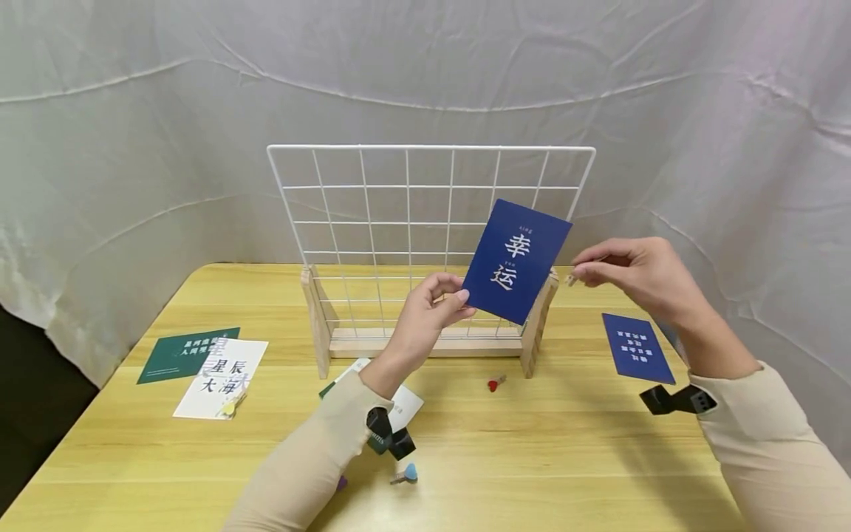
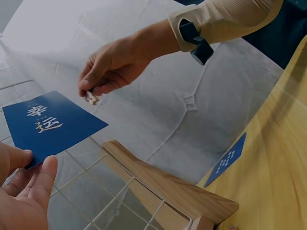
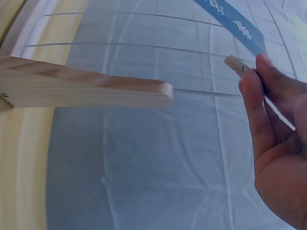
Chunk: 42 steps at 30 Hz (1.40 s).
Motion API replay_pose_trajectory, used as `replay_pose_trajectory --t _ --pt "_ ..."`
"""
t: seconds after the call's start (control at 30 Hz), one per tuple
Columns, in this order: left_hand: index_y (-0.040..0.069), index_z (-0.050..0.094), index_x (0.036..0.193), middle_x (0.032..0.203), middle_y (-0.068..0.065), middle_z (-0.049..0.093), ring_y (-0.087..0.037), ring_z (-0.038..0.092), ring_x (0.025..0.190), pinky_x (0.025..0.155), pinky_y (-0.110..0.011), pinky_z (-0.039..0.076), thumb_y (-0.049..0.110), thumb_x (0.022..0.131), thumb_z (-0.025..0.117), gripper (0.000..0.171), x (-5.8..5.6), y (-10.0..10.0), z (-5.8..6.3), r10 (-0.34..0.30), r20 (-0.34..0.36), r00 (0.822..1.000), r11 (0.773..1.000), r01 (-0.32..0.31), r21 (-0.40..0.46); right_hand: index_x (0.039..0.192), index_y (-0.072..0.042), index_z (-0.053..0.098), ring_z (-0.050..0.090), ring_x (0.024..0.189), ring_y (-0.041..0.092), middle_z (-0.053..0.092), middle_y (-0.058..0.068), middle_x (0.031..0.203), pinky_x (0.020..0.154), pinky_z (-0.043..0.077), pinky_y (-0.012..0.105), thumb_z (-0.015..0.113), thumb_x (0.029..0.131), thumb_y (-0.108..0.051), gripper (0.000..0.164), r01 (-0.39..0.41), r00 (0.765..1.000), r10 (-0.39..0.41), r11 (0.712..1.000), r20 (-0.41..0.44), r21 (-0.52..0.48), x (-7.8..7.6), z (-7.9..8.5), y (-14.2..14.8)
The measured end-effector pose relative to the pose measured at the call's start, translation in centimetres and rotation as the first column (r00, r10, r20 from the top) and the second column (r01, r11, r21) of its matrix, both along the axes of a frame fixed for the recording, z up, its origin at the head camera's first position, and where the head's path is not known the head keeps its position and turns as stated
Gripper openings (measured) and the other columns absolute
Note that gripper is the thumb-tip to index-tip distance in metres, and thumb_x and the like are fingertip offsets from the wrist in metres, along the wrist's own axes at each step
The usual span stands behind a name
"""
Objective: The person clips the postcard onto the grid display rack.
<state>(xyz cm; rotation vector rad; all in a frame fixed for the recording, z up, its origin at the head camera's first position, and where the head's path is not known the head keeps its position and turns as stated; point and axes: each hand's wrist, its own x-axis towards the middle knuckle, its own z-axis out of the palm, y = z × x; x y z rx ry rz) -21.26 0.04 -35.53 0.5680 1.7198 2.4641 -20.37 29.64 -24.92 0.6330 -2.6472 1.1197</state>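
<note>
My left hand (image 1: 432,310) pinches a blue card (image 1: 515,258) with white characters by its lower left corner, thumb on the printed face. The card is tilted and overlaps the right side of the white wire grid (image 1: 407,222) in the head view. To the right of the card, my right hand (image 1: 641,277) pinches a small wooden clothespin (image 1: 570,280) between thumb and fingertips. The right wrist view shows the clothespin (image 3: 235,64) poking out past the fingertips, near the card's edge. Most of the clothespin is hidden by the fingers.
Wooden feet (image 1: 537,325) hold the grid upright. Another blue card (image 1: 638,349) lies at the right. A green card (image 1: 179,356) and a white card (image 1: 219,380) with a yellow clip overlap at the left. A red-heart clip (image 1: 493,385) and a blue-heart clip (image 1: 407,473) lie nearer the front.
</note>
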Motion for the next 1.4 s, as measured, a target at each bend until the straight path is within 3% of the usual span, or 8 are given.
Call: replay_pose_trajectory --t 0.17,0.4,0.5,0.63,0.9,1.4 --pt "-0.004 0.053 0.114 0.103 -0.014 0.058 -0.021 0.066 0.092 0.089 -0.037 0.054 0.000 0.096 0.059 0.019 -0.4 0.4 0.3 0.029 0.000 1.000 0.999 -0.029 0.045 0.110 -0.005 0.073 0.068 0.081 0.002 0.074 0.003 0.092 0.074 0.050 0.011 0.068 0.093 -0.009 0.018 0.037 0.998 -0.034 0.999 -0.060 0.040 -0.1 2.1 -0.4" --pt "-0.003 0.053 0.112 0.106 -0.013 0.056 -0.021 0.066 0.093 0.090 -0.036 0.054 -0.002 0.097 0.057 0.016 -0.7 1.0 0.9 0.081 0.002 0.997 0.992 -0.081 0.095 0.108 -0.005 0.074 0.066 0.076 -0.002 0.074 -0.004 0.085 0.073 0.046 0.007 0.072 0.091 -0.019 0.022 0.109 0.985 -0.102 0.993 -0.136 0.044 -0.5 5.2 -1.7" --pt "-0.003 0.053 0.112 0.106 -0.013 0.057 -0.020 0.066 0.091 0.090 -0.037 0.054 -0.003 0.097 0.057 0.015 -0.9 1.3 1.0 0.103 0.004 0.995 0.988 -0.103 0.117 0.109 -0.005 0.074 0.065 0.077 -0.004 0.074 -0.008 0.086 0.075 0.046 0.007 0.072 0.091 -0.019 0.023 0.102 0.983 -0.094 0.994 -0.159 0.041 -0.6 6.4 -2.4" --pt "-0.003 0.053 0.112 0.104 -0.012 0.057 -0.019 0.065 0.088 0.090 -0.037 0.054 -0.002 0.096 0.058 0.016 -1.0 1.8 1.0 0.122 0.010 0.993 0.982 -0.122 0.142 0.111 -0.005 0.074 0.066 0.079 -0.006 0.075 -0.003 0.092 0.073 0.048 0.007 0.070 0.092 -0.013 0.022 0.071 0.979 -0.059 0.996 -0.193 0.053 -1.0 7.6 -3.6" --pt "-0.001 0.054 0.110 0.100 -0.009 0.056 -0.018 0.066 0.086 0.089 -0.037 0.054 -0.002 0.096 0.059 0.015 -1.5 2.9 0.7 0.163 0.002 0.987 0.969 -0.160 0.187 0.110 -0.005 0.074 0.065 0.075 -0.005 0.073 0.012 0.098 0.069 0.048 0.007 0.070 0.092 -0.012 0.020 0.068 0.965 -0.044 0.994 -0.258 0.086 -1.4 9.3 -5.5" --pt "-0.006 0.053 0.108 0.097 -0.008 0.058 -0.019 0.067 0.081 0.085 -0.037 0.056 -0.004 0.095 0.059 0.015 -1.9 4.3 0.2 0.275 -0.053 0.960 0.947 -0.260 0.190 0.110 -0.008 0.075 0.065 0.080 -0.002 0.074 0.008 0.100 0.070 0.048 0.013 0.072 0.090 -0.027 0.027 0.141 0.969 -0.117 0.985 -0.218 0.096 -2.2 11.3 -7.6"
